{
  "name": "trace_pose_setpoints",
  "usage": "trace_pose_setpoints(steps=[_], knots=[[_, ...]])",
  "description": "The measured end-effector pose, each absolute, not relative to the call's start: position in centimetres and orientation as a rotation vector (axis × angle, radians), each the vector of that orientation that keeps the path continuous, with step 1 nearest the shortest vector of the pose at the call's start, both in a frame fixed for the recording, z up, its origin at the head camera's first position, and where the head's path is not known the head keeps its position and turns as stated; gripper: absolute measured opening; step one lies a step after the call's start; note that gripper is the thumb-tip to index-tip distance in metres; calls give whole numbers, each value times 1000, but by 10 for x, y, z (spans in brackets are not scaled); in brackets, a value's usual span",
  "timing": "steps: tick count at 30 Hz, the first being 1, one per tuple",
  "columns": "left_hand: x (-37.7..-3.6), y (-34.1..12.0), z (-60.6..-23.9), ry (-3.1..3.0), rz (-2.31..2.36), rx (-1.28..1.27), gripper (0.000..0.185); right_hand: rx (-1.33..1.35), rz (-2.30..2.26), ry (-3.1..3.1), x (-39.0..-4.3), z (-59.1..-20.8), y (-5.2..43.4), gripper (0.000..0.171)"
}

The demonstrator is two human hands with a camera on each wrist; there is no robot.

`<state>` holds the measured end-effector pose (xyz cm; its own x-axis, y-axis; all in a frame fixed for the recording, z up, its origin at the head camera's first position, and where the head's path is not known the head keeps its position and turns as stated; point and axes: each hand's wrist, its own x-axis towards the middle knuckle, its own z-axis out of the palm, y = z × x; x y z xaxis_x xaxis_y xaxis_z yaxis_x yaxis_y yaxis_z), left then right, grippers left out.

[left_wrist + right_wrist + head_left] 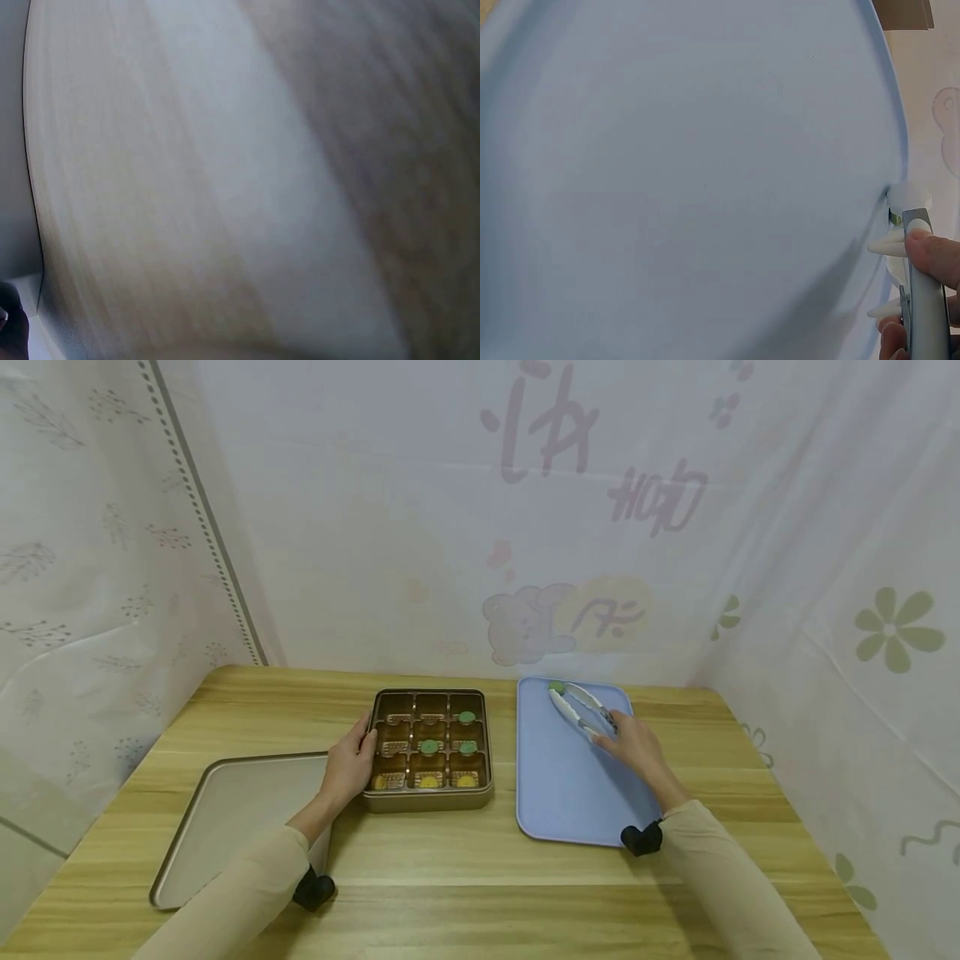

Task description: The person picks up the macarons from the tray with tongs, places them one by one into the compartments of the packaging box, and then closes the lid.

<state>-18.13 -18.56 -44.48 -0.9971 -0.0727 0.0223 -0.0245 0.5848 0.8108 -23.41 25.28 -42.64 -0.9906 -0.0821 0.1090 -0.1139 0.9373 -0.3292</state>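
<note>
Head view: a person in cream sleeves works at a wooden tabletop [465, 852] enclosed by white printed curtains. The right hand [637, 745] has its grip closed around the handles of one pair of white-tipped metal tongs [581, 710], whose tips pinch a single green sweet [556, 687] at the far left corner of a pale blue tray [562, 793]. The left hand [348, 764] rests with relaxed fingers against the left wall of a gold nine-compartment box [431, 797], just left of the blue tray. The box holds three green sweets [428, 746] in its right and middle cells and three yellow ones [428, 782] along the near row; the remaining cells show only patterned liners. One beige tray [225, 814] lies at the left, partly under the left forearm. Pink characters on the curtain are too faint to read.

Left wrist view: only blurred wood grain [225, 187]; the hand is not visible.

Right wrist view: the blue tray [690, 172] fills the frame; at the right edge, fingertips [934, 251] clamp the grey tong handle [928, 300], the white tips just at the tray's rim.
</note>
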Motion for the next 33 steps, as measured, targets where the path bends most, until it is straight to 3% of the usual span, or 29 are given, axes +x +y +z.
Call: trace_pose_setpoints(steps=[17,33], knots=[[-181,-184,-444,-2773,-1388,106,52,128,557,-2991,-239,-426,249,39],[-180,-185,-443,-2774,-1372,86,52,107,564,-3022,-235,-427,254,47]])
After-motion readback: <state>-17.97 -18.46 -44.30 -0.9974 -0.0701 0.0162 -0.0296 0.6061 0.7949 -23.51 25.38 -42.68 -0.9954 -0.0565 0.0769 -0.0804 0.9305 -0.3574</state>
